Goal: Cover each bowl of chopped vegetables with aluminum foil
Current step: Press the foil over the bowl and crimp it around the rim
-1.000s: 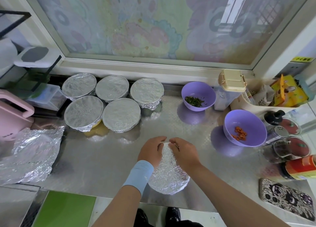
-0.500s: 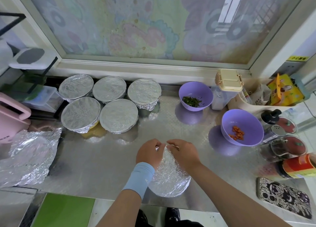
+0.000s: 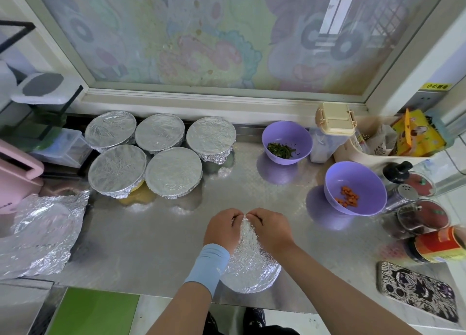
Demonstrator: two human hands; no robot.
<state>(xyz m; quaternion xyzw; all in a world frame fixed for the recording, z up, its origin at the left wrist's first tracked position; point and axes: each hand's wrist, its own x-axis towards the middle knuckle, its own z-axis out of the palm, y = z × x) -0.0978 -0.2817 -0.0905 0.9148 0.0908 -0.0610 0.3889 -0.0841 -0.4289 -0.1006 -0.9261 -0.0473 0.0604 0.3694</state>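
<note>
A foil-covered bowl [image 3: 252,266] sits near the front edge of the steel counter [image 3: 156,239]. My left hand [image 3: 222,230] and my right hand [image 3: 271,230] meet at its far rim, fingers curled and pinching the foil there. Several more foil-covered bowls [image 3: 174,172] stand in a cluster at the back left. Two purple bowls are uncovered: one with chopped greens [image 3: 287,143] at the back, one with orange carrot pieces [image 3: 355,188] to the right. A crumpled loose foil sheet [image 3: 42,233] lies at the left.
A pink appliance [image 3: 15,180] and a rack stand at the far left. At the right are jars, a red-labelled can [image 3: 438,245], a shaker and a patterned phone [image 3: 417,294]. A beige-lidded container [image 3: 335,119] and a tray of packets sit at the back right.
Both hands have drawn closer together at the bowl's far rim, gathering the foil there. The view has shifted slightly; nothing else moved.
</note>
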